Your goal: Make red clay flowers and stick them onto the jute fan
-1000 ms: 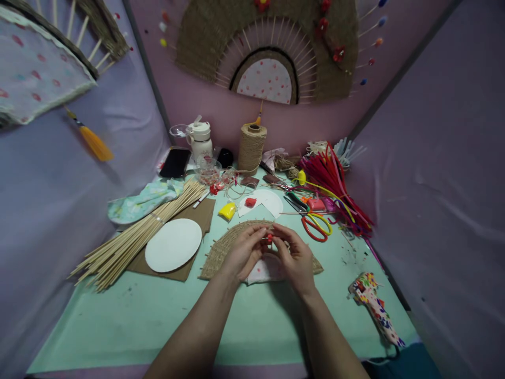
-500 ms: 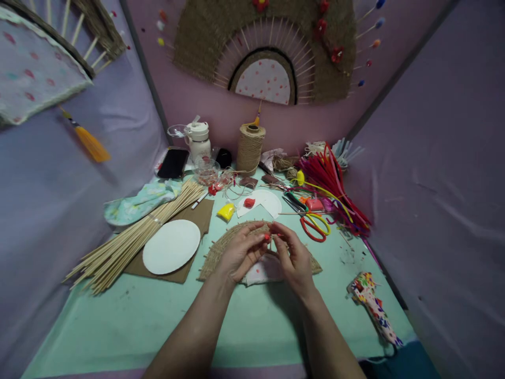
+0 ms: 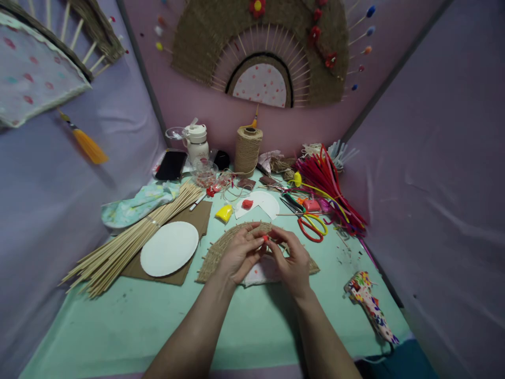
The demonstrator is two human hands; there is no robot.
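My left hand (image 3: 239,255) and my right hand (image 3: 290,258) meet above a woven jute half-circle piece (image 3: 215,252) lying on the green table (image 3: 158,321). Both hands pinch a small red piece of clay (image 3: 265,238) between their fingertips. A pale dotted fabric centre (image 3: 262,268) of the woven piece shows between my wrists. Short stick ends poke out along the woven rim.
A bundle of bamboo skewers (image 3: 130,239), a white disc (image 3: 169,248) on brown card, yellow clay (image 3: 224,212), red clay (image 3: 247,203), red-handled scissors (image 3: 311,227), pipe cleaners (image 3: 331,184), a twine spool (image 3: 248,150), a phone (image 3: 171,165), a bottle (image 3: 196,142) and a patterned glue gun (image 3: 369,305) surround the work.
The camera view has drifted slightly; my hands stay together over the woven piece, fingers shifting a little around the red clay.
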